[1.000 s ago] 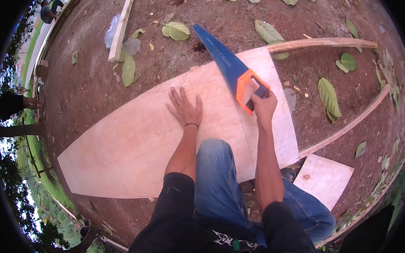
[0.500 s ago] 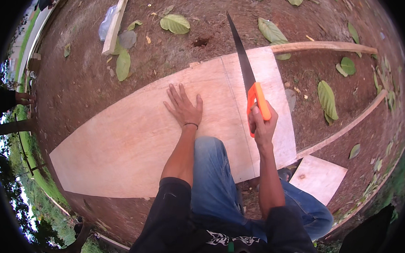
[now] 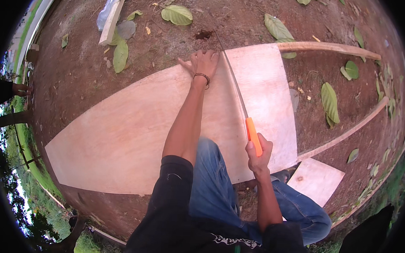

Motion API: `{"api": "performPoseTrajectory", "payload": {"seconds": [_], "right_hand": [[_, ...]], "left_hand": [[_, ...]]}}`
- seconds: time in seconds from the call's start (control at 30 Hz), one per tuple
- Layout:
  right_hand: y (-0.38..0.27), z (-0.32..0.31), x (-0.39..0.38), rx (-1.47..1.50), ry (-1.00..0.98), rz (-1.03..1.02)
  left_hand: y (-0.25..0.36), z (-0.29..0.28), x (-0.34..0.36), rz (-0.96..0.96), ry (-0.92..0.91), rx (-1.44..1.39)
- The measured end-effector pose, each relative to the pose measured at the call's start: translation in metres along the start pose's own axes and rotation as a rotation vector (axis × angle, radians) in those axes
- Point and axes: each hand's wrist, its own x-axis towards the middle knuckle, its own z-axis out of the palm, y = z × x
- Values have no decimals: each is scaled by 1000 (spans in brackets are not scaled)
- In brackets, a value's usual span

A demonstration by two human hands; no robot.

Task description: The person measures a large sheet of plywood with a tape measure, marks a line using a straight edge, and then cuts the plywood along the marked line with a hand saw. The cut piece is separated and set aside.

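Note:
A pale plywood sheet (image 3: 125, 127) with a curved far edge lies in front of me, my knee against its near side. My left hand (image 3: 203, 65) is at its far edge, fingers bent over the rim and one finger stuck out to the left. My right hand (image 3: 260, 156) is closed round the orange handle of a handsaw (image 3: 236, 89). The thin blade points away from me, seen nearly edge-on, along the line drawn across the sheet. Its tip reaches past the far edge, close to my left hand; whether the teeth touch the wood I cannot tell.
Curved wooden strips (image 3: 332, 47) run out from under the sheet to the right. A small square board (image 3: 316, 180) lies by my leg. A wooden batten (image 3: 112, 21) and a plastic bag (image 3: 106, 13) lie at the far left. Large leaves (image 3: 330, 102) are scattered over the soil.
My left hand has moved from the middle of the sheet to its far edge. The saw has come down and left onto the drawn line, turning edge-on; my right hand has moved nearer me.

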Motion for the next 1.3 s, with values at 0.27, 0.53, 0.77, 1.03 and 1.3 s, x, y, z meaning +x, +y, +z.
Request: {"api": "performPoseTrajectory", "payload": {"seconds": [0.27,0.53,0.77,1.03,1.3], "right_hand": [[-4,3,-12,-23,-6,31],[-11,-6,-20,-55,-17,63],[-13,-5,-7,-56,-22,76],[-21,-8,-13,-69,-24,19],[-21,12,23,-18,-4,95]], "left_hand": [[7,-3,7,-160,-57,-7],[15,-8,14,-221,-106,-74],[4,5,19,-167,-41,-101],[9,3,12,-175,-25,-20],[11,2,9,-169,-53,10]]}}
